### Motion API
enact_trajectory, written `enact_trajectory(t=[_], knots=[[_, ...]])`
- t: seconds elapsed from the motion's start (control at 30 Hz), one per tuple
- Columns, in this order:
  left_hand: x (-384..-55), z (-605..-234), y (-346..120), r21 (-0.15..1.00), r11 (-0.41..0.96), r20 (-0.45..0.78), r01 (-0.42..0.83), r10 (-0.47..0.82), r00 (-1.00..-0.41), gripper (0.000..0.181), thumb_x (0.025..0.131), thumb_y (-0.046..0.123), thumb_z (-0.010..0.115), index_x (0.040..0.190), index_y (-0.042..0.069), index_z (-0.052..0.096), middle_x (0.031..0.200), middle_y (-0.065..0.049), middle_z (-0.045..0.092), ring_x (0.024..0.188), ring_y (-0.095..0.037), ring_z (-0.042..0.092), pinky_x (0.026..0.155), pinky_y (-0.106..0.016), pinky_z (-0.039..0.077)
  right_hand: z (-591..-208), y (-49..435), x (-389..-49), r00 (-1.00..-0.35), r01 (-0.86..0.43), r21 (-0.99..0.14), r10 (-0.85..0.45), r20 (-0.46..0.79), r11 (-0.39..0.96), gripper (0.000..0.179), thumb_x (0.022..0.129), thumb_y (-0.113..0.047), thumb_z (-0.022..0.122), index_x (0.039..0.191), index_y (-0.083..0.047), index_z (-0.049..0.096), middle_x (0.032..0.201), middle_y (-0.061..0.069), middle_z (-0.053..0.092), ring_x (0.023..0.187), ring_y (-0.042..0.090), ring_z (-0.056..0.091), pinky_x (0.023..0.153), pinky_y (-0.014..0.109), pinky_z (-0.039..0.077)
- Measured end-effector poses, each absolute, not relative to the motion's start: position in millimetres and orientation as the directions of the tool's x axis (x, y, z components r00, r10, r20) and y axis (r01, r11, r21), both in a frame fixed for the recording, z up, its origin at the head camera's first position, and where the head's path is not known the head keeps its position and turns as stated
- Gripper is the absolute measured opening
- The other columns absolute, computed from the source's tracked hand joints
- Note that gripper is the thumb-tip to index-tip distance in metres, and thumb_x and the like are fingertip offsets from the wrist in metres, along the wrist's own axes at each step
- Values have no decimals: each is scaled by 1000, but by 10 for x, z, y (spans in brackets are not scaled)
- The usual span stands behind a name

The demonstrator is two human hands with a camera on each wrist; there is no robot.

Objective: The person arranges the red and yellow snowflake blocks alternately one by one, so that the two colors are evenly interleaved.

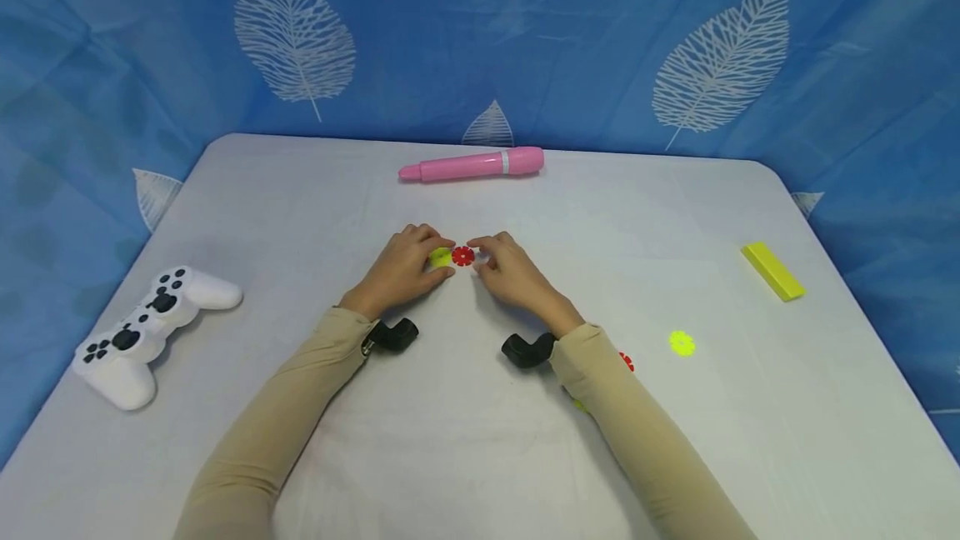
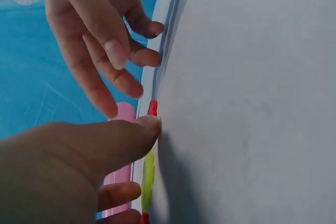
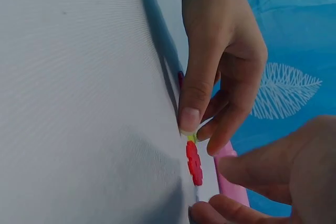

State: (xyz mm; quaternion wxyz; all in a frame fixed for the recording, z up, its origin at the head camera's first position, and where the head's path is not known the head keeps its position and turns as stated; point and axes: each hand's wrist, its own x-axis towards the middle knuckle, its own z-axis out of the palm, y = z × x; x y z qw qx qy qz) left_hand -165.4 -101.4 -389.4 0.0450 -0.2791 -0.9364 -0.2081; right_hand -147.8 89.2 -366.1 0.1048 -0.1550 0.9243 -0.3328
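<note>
My left hand [image 1: 397, 273] pinches a yellow-green notched plastic disc [image 1: 439, 257] between thumb and fingers near the table's middle. A red notched disc [image 1: 462, 256] joins its right side. In the left wrist view another bit of red [image 2: 145, 218] shows at the yellow-green disc's other end, mostly hidden by the hand. My right hand [image 1: 516, 275] is just right of the red disc, its fingers loosely bent and apart from it in the left wrist view. A small pale patch [image 3: 197, 193] shows beside the red disc; I cannot tell what it is.
A pink marker-shaped object [image 1: 468, 166] lies at the back. At left is a white game controller [image 1: 153, 327]. To the right are a yellow block [image 1: 773, 271] and a yellow-green disc [image 1: 682, 343]. My right sleeve partly covers a red disc [image 1: 627, 362] and a yellow-green one [image 1: 580, 406].
</note>
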Motion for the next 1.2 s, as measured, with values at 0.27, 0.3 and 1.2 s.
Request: enact_trajectory(t=[0.27, 0.3, 1.2], knots=[[-1695, -3882, -899, 353, 751, 192, 559, 526, -828, 39, 81, 31, 65, 113, 8, 64, 108, -9, 58, 98, -25, 51, 83, -41, 43, -3626, 1222, -1270, -869, -301, -629, -477, -127, 717, 44, 89, -23, 56, 129, -7, 49, 117, 13, 52, 104, 23, 52, 88, 39, 43], [-1703, -3878, -882, 353, 752, 183, 556, 527, -830, 40, 81, 32, 65, 113, 8, 63, 109, -9, 58, 98, -25, 51, 83, -40, 43, -3609, 1271, -1236, -861, -309, -627, -491, -136, 715, 45, 89, -24, 56, 129, -7, 48, 118, 13, 52, 104, 23, 51, 89, 40, 43], [-1709, -3858, -772, 389, 733, 152, 558, 546, -824, 36, 83, 30, 65, 109, 6, 66, 110, -10, 57, 100, -26, 49, 84, -40, 41, -3530, 2063, -294, -863, -319, -630, -492, -115, 708, 50, 82, -31, 65, 127, -15, 51, 119, -1, 54, 105, 13, 54, 86, 32, 45]])
